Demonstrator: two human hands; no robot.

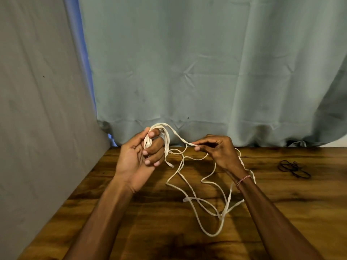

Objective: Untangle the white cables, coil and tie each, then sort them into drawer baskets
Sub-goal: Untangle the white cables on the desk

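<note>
Flat white cables (195, 201) lie in loose tangled loops on the wooden table (150, 231) between my arms. My left hand (139, 156) is raised palm-up at centre left; its curled fingers and thumb hold a cable end and a few wound loops (165, 136) that arch over the fingertips. My right hand (217, 151) hovers to the right at the same height and pinches a strand of the same cable between thumb and forefinger. One plug end (171, 165) dangles below the left hand; another plug end (185, 199) rests on the table.
A small heap of black ties (293, 168) lies on the table at the right. Grey-green cloth (187, 72) hangs behind the table, and a grey cloth panel (37, 109) closes off the left side. No drawer or basket is in view.
</note>
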